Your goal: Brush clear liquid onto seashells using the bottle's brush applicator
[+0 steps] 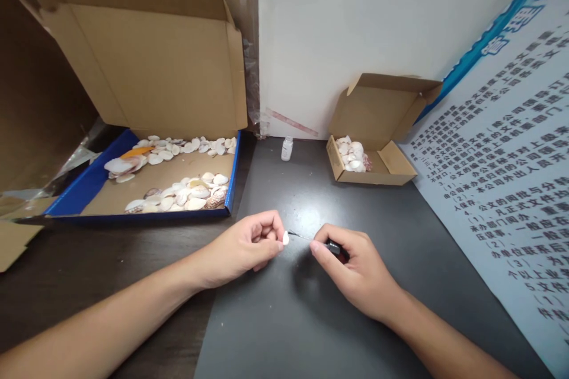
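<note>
Between the thumb and fingers of my left hand (260, 241) is a small white seashell (285, 238). My right hand (351, 263) is closed round the black cap-like handle (334, 247) of a thin brush. The brush's slim dark tip (293, 233) points left at the shell, close beside it; I cannot tell whether they touch. Behind both hands a small white bottle (287, 149) stands upright on the dark grey mat (262, 320).
On the left, an open blue-edged cardboard box (146, 173) holds shells in two groups. A smaller open cardboard box (377, 176) with a heap of shells (353, 155) stands back right. A white wall (355, 23) closes the back, and a printed poster (502, 148) the right.
</note>
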A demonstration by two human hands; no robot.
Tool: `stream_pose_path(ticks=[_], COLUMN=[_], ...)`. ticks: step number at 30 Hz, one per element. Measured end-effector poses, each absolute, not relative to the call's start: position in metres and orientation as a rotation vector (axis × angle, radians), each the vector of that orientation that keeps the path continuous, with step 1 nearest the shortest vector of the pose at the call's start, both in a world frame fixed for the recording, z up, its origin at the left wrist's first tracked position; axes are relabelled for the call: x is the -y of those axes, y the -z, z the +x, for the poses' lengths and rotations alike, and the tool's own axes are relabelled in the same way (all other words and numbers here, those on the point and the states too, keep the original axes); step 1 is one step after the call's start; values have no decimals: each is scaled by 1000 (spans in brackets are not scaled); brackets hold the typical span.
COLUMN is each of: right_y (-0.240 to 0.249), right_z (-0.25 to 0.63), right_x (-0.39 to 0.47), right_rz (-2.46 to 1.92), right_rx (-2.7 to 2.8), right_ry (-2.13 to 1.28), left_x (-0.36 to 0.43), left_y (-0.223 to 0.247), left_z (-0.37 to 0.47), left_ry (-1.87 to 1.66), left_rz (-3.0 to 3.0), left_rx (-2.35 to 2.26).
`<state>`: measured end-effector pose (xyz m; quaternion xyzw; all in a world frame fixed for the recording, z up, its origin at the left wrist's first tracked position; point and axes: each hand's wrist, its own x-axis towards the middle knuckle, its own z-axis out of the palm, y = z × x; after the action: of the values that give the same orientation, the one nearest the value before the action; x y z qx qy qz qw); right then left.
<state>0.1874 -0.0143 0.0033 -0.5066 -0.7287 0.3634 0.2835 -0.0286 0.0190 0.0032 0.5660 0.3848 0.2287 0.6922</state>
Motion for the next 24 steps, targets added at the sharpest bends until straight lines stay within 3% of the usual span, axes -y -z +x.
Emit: stream_pose_path(ticks=[24], right_y=[-5], right_z=[189], right_x=[14], right_rz=[-1315], right_rx=[2011], right_ry=[-1005], left_x=[-19], left_y=[-3], left_z=[-29], left_ry=[-465], left_rz=[1353], left_rx=[-899])
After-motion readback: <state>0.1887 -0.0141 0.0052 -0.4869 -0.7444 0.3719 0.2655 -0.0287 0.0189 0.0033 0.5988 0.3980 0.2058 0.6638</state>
